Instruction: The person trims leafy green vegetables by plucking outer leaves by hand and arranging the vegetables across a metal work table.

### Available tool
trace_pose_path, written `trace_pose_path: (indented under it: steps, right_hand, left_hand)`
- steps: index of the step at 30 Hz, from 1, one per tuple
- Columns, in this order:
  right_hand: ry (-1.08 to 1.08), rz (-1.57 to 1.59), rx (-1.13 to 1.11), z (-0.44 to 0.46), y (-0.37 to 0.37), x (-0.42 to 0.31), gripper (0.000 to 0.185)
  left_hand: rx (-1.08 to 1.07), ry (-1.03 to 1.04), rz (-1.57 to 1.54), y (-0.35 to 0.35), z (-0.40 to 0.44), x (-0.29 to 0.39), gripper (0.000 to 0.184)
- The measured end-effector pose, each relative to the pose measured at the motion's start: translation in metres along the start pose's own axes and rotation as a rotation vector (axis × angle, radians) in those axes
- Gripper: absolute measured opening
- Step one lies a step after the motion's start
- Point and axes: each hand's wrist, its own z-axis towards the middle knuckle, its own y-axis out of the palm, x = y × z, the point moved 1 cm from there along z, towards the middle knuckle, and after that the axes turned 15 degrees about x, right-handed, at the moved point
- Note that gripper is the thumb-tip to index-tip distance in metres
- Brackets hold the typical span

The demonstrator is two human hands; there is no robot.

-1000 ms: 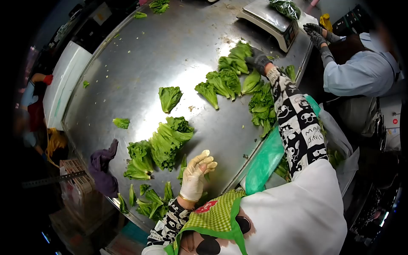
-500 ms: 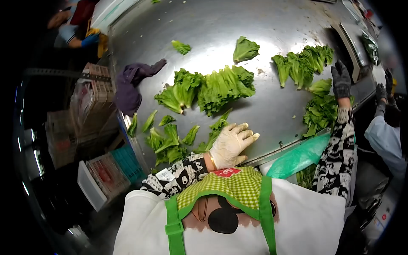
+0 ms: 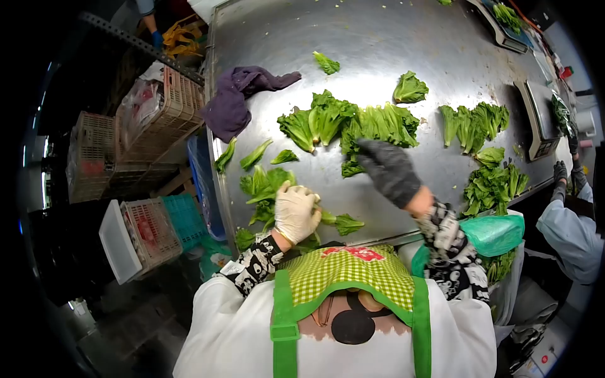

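Note:
My left hand (image 3: 296, 211), in a cream glove, is closed over the loose leaves (image 3: 265, 186) at the table's front left; what its fingers hold is hidden. My right hand (image 3: 389, 173), in a dark grey glove, is blurred over the metal table (image 3: 353, 208), just in front of the middle row of lettuce (image 3: 384, 123), and partly covers its lower edge. More lettuce heads (image 3: 324, 118) adjoin that row on the left. A single leafy piece (image 3: 345, 224) lies right of my left hand.
A purple cloth (image 3: 234, 104) lies at the left edge. Another lettuce row (image 3: 474, 126) and a leafy pile (image 3: 491, 188) are on the right, by a scale (image 3: 541, 120) and green plastic (image 3: 495, 233). Crates (image 3: 151, 233) stand left. A co-worker (image 3: 570, 214) is at far right.
My right hand has moved left from the right-hand pile to the middle row. My left hand has shifted left onto the loose leaves, its fingers curling. The view has turned.

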Motion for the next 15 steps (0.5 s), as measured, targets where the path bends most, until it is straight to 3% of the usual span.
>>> trace_pose_path:
  steps: [1,2,5,9,10,13,14,15]
  right_hand:
    - [0.137,0.018,-0.113,0.009,0.019,-0.018,0.036]
    - [0.034,-0.111,-0.096,0.006,0.055,-0.004,0.038]
    - [0.063,-0.341,-0.183,0.014,0.121,-0.004,0.044]
    - [0.012,-0.484,-0.057,0.015,0.162,0.004,0.041]
    - [0.026,-0.501,-0.061,0.016,0.166,0.005,0.041]
    - [0.105,-0.361,0.120,0.013,0.158,0.000,0.040]
    - [0.273,-0.197,0.099,0.015,0.149,-0.005,0.041]
    - [0.344,-0.012,0.136,0.007,0.146,0.002,0.040]
  left_hand:
    - [0.051,-0.068,0.009,-0.004,-0.004,-0.003,0.021]
    - [0.099,-0.108,0.023,-0.006,-0.006,-0.007,0.023]
    - [0.233,-0.198,-0.085,-0.012,-0.005,-0.014,0.028]
    - [0.486,-0.207,-0.349,-0.012,-0.006,-0.020,0.034]
    - [0.523,-0.154,-0.343,-0.027,-0.002,-0.014,0.027]
    - [0.500,-0.319,-0.683,-0.017,-0.006,-0.018,0.018]
    - [0.461,-0.488,-0.850,-0.018,-0.005,-0.015,0.008]
    - [0.407,-0.685,-1.034,-0.011,-0.006,-0.017,0.010]
